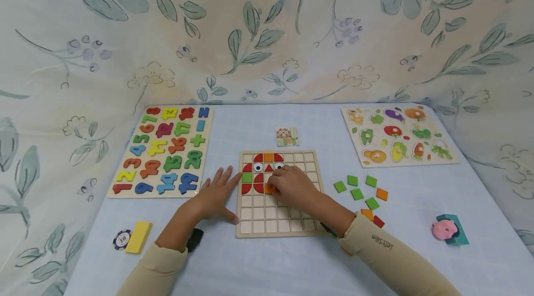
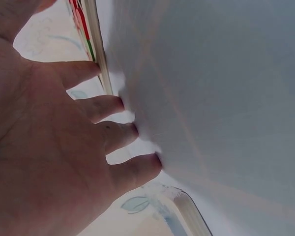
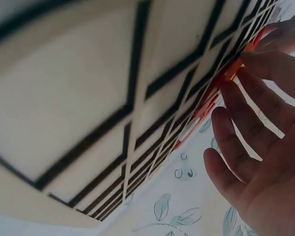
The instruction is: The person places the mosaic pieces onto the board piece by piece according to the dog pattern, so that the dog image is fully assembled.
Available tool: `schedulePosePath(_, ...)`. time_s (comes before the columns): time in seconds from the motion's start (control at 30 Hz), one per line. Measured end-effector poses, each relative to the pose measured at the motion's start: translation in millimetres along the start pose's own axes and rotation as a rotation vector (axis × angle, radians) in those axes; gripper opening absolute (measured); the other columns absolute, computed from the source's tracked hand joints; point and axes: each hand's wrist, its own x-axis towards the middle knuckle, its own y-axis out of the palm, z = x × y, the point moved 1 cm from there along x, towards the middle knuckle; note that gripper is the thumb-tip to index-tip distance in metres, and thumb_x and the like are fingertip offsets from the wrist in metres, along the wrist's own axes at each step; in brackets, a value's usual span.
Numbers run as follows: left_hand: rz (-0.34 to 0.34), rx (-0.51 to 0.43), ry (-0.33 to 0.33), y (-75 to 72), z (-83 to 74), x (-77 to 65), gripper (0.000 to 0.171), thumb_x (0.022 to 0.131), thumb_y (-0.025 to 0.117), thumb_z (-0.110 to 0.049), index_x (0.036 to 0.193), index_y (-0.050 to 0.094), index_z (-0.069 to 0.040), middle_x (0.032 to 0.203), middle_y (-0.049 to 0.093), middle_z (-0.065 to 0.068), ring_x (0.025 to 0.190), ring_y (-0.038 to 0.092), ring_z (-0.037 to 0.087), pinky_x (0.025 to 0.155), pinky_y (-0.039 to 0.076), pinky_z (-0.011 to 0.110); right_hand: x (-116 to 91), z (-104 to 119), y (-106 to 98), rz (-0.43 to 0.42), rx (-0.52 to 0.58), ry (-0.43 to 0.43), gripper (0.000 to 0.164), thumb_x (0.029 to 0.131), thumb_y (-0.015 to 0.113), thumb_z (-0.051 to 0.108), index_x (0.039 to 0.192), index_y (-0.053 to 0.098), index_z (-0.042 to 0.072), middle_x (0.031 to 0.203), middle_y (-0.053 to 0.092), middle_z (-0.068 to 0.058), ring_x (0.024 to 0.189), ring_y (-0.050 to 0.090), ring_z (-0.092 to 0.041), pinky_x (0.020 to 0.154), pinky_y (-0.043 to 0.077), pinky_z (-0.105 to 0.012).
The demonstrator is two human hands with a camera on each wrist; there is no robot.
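Observation:
A wooden grid board (image 1: 271, 226) lies mid-table, with red, orange, green and eye-printed tiles set in its upper left squares. My right hand (image 1: 295, 187) is over the board and pinches an orange square tile (image 1: 270, 189) between thumb and finger, down at the grid just below the red tiles. In the right wrist view the orange tile (image 3: 233, 70) shows at the fingertips, while the other fingers stay loose. With fingers spread, my left hand (image 1: 213, 197) rests on the cloth, index finger and thumb at the board's left edge. The left wrist view shows its fingertips (image 2: 152, 162) on the cloth.
Loose green tiles (image 1: 357, 194), plus orange and red ones, lie right of the board. A picture card (image 1: 286, 137) sits behind it. A number puzzle (image 1: 160, 152) stands left, a vegetable puzzle (image 1: 396, 136) right. Nearer are a yellow block (image 1: 139, 237), a poker chip (image 1: 122, 239) and a pink-and-teal object (image 1: 448, 229).

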Motion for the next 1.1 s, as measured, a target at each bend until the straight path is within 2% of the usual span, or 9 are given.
schedulePosePath(0.3,0.007,-0.003,-0.012,0.3,0.1,2.0,0.116,0.052,0.084,-0.043,0.145,0.018,-0.025,0.153,0.003,0.006,0.138,-0.008,0.031,0.107,0.004,0.058,2,-2,3,-0.022,0.007,0.01,0.012,0.079,0.068,0.02,0.09,0.071,0.021,0.092,0.066,0.007,0.09,0.054,-0.015,0.085,0.044,-0.035)
schedulePosePath(0.47,0.009,-0.004,-0.026,2.5,0.5,0.0,0.117,0.051,0.084,-0.042,0.146,0.017,-0.025,0.153,0.003,0.006,0.138,-0.008,0.031,0.107,0.004,0.058,-4,-7,0,-0.014,0.012,0.007,0.013,0.08,0.065,0.019,0.092,0.071,0.023,0.096,0.064,0.007,0.097,0.053,-0.015,0.09,0.043,-0.036)
schedulePosePath(0.57,0.004,-0.005,-0.015,2.2,-1.3,-0.2,0.116,0.051,0.084,-0.042,0.145,0.018,-0.024,0.153,0.003,0.007,0.138,-0.007,0.031,0.107,0.004,0.058,-17,-21,-6,-0.015,0.035,0.075,0.016,0.08,0.067,0.02,0.096,0.069,0.022,0.101,0.063,0.005,0.102,0.053,-0.017,0.093,0.041,-0.038)
schedulePosePath(0.7,0.003,-0.002,-0.004,1.8,-4.2,-0.1,0.116,0.051,0.084,-0.042,0.145,0.019,-0.023,0.153,0.004,0.007,0.138,-0.006,0.032,0.107,0.004,0.058,-44,-53,-17,-0.03,0.028,0.186,0.019,0.079,0.067,0.014,0.098,0.069,0.017,0.105,0.064,-0.001,0.104,0.054,-0.023,0.093,0.041,-0.043)
schedulePosePath(0.77,0.005,0.002,-0.001,1.8,-5.1,-0.2,0.116,0.051,0.084,-0.042,0.145,0.02,-0.023,0.153,0.004,0.008,0.138,-0.005,0.032,0.107,0.004,0.058,-61,-70,-21,-0.011,0.013,0.24,0.021,0.079,0.065,0.008,0.098,0.068,0.015,0.106,0.063,-0.004,0.105,0.054,-0.026,0.094,0.041,-0.046)
schedulePosePath(0.87,0.013,0.012,-0.007,2.2,-5.0,-0.3,0.116,0.051,0.084,-0.043,0.145,0.018,-0.024,0.153,0.003,0.007,0.138,-0.006,0.032,0.107,0.005,0.058,-85,-90,-23,0.061,0.003,0.317,0.024,0.077,0.064,0.005,0.099,0.067,0.013,0.107,0.063,-0.006,0.107,0.053,-0.029,0.094,0.039,-0.05)
schedulePosePath(0.97,0.008,0.017,-0.007,1.7,-4.4,-0.6,0.116,0.052,0.083,-0.043,0.145,0.018,-0.023,0.153,0.004,0.007,0.138,-0.005,0.032,0.107,0.005,0.058,-99,-102,-22,0.122,0.025,0.357,0.024,0.077,0.065,0.004,0.099,0.066,0.013,0.106,0.063,-0.006,0.107,0.052,-0.031,0.095,0.037,-0.053)
schedulePosePath(1.1,0.002,0.018,0.001,0.8,-4.2,-0.4,0.115,0.052,0.083,-0.044,0.145,0.019,-0.022,0.153,0.004,0.008,0.138,-0.005,0.033,0.107,0.005,0.058,-104,-106,-19,0.121,0.037,0.359,0.023,0.077,0.069,0.008,0.099,0.066,0.014,0.104,0.064,-0.006,0.104,0.053,-0.03,0.093,0.04,-0.051)
